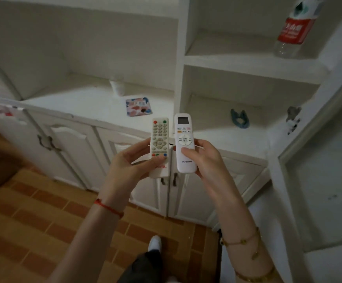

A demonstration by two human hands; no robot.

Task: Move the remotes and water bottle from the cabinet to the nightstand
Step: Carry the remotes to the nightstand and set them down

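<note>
My left hand (pixel 132 162) grips a white TV remote (pixel 159 137) with coloured buttons, held upright in front of the cabinet. Right beside it, my right hand (pixel 203 158) holds a white air-conditioner remote (pixel 184 137) with a small screen, thumb on its face. Both remotes hang in the air just before the white cabinet's counter edge (pixel 96 117). A clear water bottle (pixel 292 29) with a red label stands on the upper shelf at the top right, well above and right of both hands.
On the counter lie a patterned square coaster (pixel 138 106) and a white cup (pixel 117 86). A blue clip (pixel 240 119) lies in the lower shelf niche. An open glass cabinet door (pixel 317 152) stands at the right. Orange tiled floor (pixel 33 217) lies below.
</note>
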